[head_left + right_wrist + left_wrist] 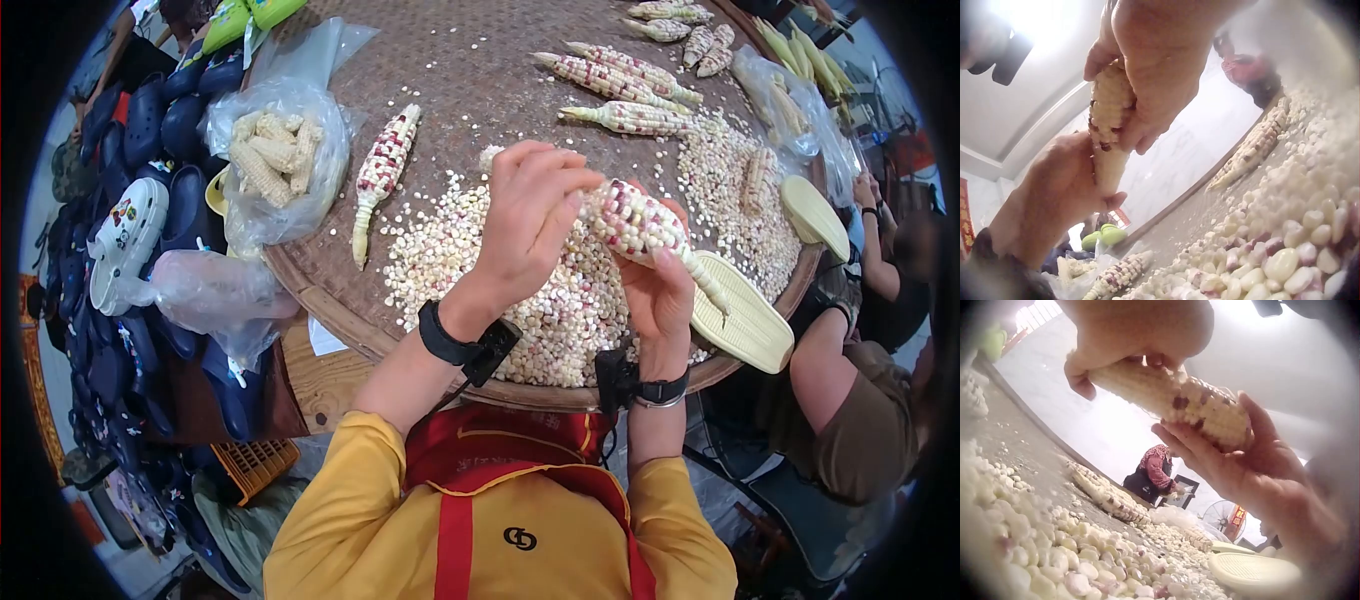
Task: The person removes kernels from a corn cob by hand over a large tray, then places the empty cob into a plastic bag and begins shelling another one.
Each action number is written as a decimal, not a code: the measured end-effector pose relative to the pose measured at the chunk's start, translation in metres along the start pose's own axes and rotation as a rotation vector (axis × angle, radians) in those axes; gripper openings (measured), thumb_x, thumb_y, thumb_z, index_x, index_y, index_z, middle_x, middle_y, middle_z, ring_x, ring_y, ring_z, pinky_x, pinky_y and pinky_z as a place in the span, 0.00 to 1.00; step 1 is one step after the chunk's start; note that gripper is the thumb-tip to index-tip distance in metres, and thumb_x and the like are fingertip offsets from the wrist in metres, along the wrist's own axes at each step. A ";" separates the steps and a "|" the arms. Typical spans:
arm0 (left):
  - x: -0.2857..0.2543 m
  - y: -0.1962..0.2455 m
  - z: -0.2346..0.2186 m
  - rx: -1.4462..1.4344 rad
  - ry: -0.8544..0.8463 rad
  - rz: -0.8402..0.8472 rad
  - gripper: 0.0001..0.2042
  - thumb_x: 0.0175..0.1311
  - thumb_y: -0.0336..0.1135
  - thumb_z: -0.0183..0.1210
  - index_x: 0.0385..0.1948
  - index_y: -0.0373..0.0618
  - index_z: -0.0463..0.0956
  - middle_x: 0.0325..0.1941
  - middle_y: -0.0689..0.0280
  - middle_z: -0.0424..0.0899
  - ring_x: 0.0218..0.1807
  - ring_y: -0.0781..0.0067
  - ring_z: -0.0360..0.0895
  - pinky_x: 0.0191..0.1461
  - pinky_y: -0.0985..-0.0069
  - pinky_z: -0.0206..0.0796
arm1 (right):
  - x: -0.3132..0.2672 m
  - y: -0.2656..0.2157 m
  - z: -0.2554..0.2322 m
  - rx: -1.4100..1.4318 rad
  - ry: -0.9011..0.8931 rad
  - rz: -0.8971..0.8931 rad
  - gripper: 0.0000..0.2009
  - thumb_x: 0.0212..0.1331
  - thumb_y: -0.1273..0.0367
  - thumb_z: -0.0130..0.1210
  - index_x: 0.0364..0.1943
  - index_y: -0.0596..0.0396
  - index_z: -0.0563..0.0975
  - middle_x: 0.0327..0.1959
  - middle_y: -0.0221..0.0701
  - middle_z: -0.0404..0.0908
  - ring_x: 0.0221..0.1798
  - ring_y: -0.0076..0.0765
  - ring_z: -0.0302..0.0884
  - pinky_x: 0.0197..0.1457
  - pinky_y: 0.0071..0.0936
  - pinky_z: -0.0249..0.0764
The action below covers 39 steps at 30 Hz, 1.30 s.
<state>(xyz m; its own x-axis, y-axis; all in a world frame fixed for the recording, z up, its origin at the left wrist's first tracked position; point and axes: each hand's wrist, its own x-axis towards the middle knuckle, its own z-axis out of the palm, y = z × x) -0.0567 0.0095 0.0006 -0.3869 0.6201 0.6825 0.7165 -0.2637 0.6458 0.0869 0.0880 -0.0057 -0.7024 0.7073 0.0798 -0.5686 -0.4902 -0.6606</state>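
Above a round woven tray (440, 60), both hands hold one ear of corn (640, 222) with white and dark red kernels. The right hand (660, 290) grips the kernelled part from below, its stalk pointing down toward the person's right. Curled fingers of the left hand (525, 220) are at the other end. Both wrist views show a pale, stripped stretch of cob (1129, 384) on the left hand's side. Beneath the hands lies a heap of loose kernels (560, 335). A cream, ridged, sole-shaped piece (745, 320) lies just right of the right hand.
Another ear (385, 165) lies on the left, beside a plastic bag (320, 205) of stripped cobs. Several ears (625, 85) lie at the back. More kernels (735, 190) and a second cream sole (815, 215) are on the right. Dark clogs (185, 115) crowd the left; a seated person (870, 400) is at right.
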 end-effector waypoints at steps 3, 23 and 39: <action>-0.003 -0.003 -0.004 -0.016 -0.035 0.117 0.08 0.52 0.26 0.49 0.32 0.44 0.75 0.43 0.61 0.72 0.52 0.57 0.60 0.55 0.65 0.52 | -0.002 -0.003 -0.005 0.080 0.012 0.006 0.28 0.43 0.74 0.55 0.52 0.51 0.59 0.58 0.44 0.59 0.59 0.46 0.61 0.62 0.41 0.61; -0.008 0.001 0.012 0.245 0.026 -0.028 0.08 0.55 0.38 0.53 0.32 0.46 0.74 0.37 0.66 0.70 0.47 0.60 0.58 0.49 0.63 0.47 | -0.001 0.007 0.000 -0.115 0.011 0.096 0.27 0.54 0.62 0.54 0.55 0.52 0.56 0.50 0.38 0.67 0.52 0.37 0.69 0.54 0.38 0.71; -0.006 -0.002 0.002 0.035 -0.160 -0.152 0.15 0.49 0.39 0.59 0.39 0.45 0.74 0.45 0.63 0.71 0.52 0.61 0.58 0.57 0.65 0.49 | 0.000 0.002 -0.007 -0.212 -0.004 0.054 0.24 0.56 0.62 0.50 0.54 0.53 0.57 0.50 0.39 0.67 0.51 0.38 0.70 0.52 0.39 0.72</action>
<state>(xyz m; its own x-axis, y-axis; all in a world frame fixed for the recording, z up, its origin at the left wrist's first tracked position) -0.0546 0.0078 -0.0050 -0.3969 0.7606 0.5137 0.6776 -0.1348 0.7230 0.0887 0.0906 -0.0127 -0.7316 0.6804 0.0428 -0.4273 -0.4087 -0.8065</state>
